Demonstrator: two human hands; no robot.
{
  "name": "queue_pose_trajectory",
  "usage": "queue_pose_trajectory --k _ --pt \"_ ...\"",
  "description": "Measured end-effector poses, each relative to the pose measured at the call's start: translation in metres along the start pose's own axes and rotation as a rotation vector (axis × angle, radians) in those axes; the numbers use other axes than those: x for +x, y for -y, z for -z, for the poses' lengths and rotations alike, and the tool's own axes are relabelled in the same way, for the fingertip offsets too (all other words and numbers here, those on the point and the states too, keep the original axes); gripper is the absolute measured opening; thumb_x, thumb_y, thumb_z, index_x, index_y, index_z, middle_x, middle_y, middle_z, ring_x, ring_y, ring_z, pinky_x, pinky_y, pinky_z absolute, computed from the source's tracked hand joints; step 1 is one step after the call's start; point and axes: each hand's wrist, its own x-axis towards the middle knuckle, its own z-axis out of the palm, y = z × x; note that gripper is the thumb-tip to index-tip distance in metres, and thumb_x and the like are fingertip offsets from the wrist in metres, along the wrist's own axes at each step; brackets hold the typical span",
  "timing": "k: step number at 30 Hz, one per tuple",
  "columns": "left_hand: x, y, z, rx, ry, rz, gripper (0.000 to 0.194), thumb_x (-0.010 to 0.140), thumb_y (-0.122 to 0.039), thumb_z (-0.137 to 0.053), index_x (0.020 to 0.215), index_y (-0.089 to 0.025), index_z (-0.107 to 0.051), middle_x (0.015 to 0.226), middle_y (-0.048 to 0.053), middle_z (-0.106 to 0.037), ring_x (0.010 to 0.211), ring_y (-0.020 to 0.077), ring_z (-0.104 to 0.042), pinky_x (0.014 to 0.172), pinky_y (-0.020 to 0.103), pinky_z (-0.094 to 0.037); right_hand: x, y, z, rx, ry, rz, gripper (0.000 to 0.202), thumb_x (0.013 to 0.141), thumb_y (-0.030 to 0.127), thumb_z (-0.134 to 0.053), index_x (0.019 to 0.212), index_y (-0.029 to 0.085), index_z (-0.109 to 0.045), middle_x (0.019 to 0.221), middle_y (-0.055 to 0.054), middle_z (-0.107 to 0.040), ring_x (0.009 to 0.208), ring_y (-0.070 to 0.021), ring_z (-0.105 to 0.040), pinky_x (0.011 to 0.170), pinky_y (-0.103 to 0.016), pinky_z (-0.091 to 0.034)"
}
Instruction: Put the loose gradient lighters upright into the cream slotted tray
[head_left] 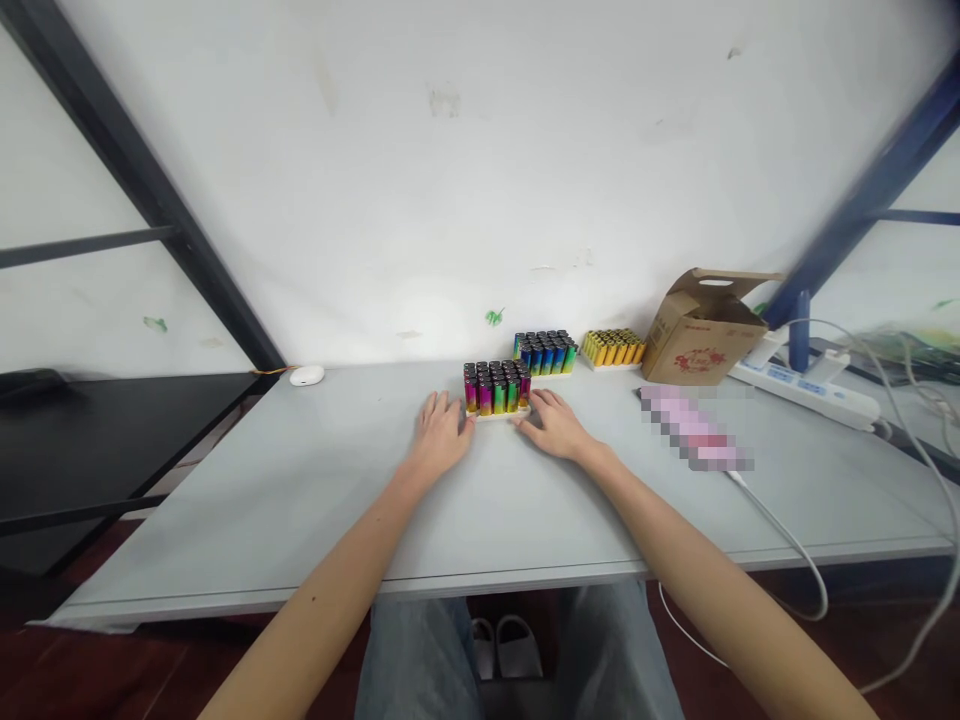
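Note:
A white tray (491, 417) stands on the desk, packed with rows of upright battery-like cylinders (497, 390) in shiny purple, green and orange with dark tops. My left hand (442, 430) lies palm down at the tray's left side, fingers apart and thumb by its front left corner. On the opposite side is my right hand (555, 422), its fingers stretched forward and its thumb near the front right corner. Whether the fingertips press on the tray I cannot tell. Just behind, blue-green cylinders (545, 352) stand in a second tray, with yellow cylinders (613, 348) in another to the right.
An open cardboard box (694, 345) stands at the back right, beside a white power strip (810, 390). A pixelated pink object (694, 430) lies in front with a white cable (780, 530) attached. A small white case (307, 375) sits at the back left of the grey desk (315, 500).

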Motion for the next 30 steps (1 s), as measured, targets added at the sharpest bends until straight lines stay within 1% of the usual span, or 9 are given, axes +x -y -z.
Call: queue_pose_trajectory --k 2,6,10,15,17,21,24,27,30 --pt "0.000 -0.001 0.000 0.017 0.042 -0.004 0.042 0.096 -0.038 -0.034 0.121 -0.015 -0.058 0.148 0.016 -0.039 0.143 0.0374 -0.024 0.111 0.053 -0.029 -0.001 0.001 -0.001 -0.055 0.006 -0.018 0.052 0.091 0.050 -0.043 0.125 0.013 -0.054 0.132 -0.015 -0.055 0.127 -0.0294 -0.044 0.107 -0.040 -0.033" --pt "-0.001 -0.002 0.002 0.044 0.064 -0.012 0.041 0.097 -0.038 -0.031 0.123 -0.019 -0.057 0.144 0.013 -0.045 0.142 0.0351 -0.026 0.112 0.058 -0.023 -0.003 -0.001 -0.002 -0.104 0.008 -0.070 0.052 0.091 0.051 -0.043 0.129 0.017 -0.053 0.137 -0.013 -0.052 0.134 -0.0358 -0.035 0.111 -0.048 -0.026" --pt "-0.002 -0.003 0.005 0.050 0.068 -0.038 0.041 0.097 -0.039 -0.034 0.127 -0.020 -0.055 0.142 0.013 -0.047 0.141 0.0313 -0.028 0.113 0.058 -0.020 -0.003 -0.005 -0.003 -0.081 -0.003 -0.046 0.053 0.092 0.050 -0.041 0.131 0.015 -0.054 0.138 -0.014 -0.052 0.135 -0.0333 -0.037 0.113 -0.044 -0.024" --pt "0.001 -0.003 0.008 0.093 0.061 -0.009 0.040 0.095 -0.038 -0.038 0.124 -0.019 -0.059 0.143 0.015 -0.046 0.141 0.0339 -0.029 0.113 0.056 -0.021 0.003 -0.004 -0.003 -0.047 -0.028 -0.072 0.044 0.094 0.045 -0.041 0.122 0.017 -0.062 0.131 -0.011 -0.059 0.128 -0.0267 -0.045 0.110 -0.038 -0.030" --pt "0.002 -0.003 0.008 0.098 0.061 -0.003 0.039 0.096 -0.036 -0.039 0.123 -0.018 -0.060 0.143 0.016 -0.046 0.141 0.0334 -0.030 0.113 0.055 -0.022 0.004 -0.002 -0.003 -0.027 -0.041 -0.090 0.044 0.094 0.045 -0.043 0.123 0.018 -0.062 0.129 -0.011 -0.060 0.125 -0.0252 -0.047 0.108 -0.036 -0.032" --pt "0.005 0.000 0.007 0.104 0.054 0.007 0.039 0.097 -0.034 -0.036 0.123 -0.018 -0.059 0.143 0.016 -0.046 0.142 0.0316 -0.028 0.113 0.057 -0.021 0.007 0.001 -0.005 0.001 -0.055 -0.171 0.046 0.093 0.050 -0.046 0.128 0.025 -0.060 0.131 -0.008 -0.058 0.124 -0.0257 -0.047 0.105 -0.037 -0.034" --pt "0.007 0.001 0.005 0.110 0.045 0.014 0.039 0.097 -0.035 -0.035 0.123 -0.018 -0.059 0.143 0.016 -0.046 0.143 0.0311 -0.026 0.113 0.057 -0.020 0.010 0.005 -0.004 -0.002 -0.067 -0.227 0.045 0.091 0.053 -0.048 0.125 0.029 -0.063 0.130 -0.007 -0.059 0.121 -0.0277 -0.050 0.101 -0.039 -0.036" --pt "0.014 0.003 0.002 0.119 0.046 0.031 0.038 0.097 -0.035 -0.035 0.122 -0.018 -0.059 0.140 0.016 -0.049 0.142 0.0307 -0.028 0.114 0.058 -0.018 0.016 0.012 -0.001 -0.015 -0.054 -0.250 0.041 0.092 0.047 -0.048 0.122 0.026 -0.066 0.123 -0.009 -0.063 0.114 -0.0280 -0.053 0.095 -0.038 -0.041" --pt "0.025 0.005 0.000 0.124 0.060 0.067 0.038 0.096 -0.033 -0.036 0.119 -0.017 -0.060 0.134 0.018 -0.053 0.139 0.0312 -0.032 0.113 0.056 -0.021 0.026 0.019 0.001 -0.034 -0.046 -0.292 0.039 0.092 0.043 -0.050 0.121 0.023 -0.067 0.120 -0.012 -0.064 0.113 -0.0285 -0.053 0.092 -0.037 -0.042"
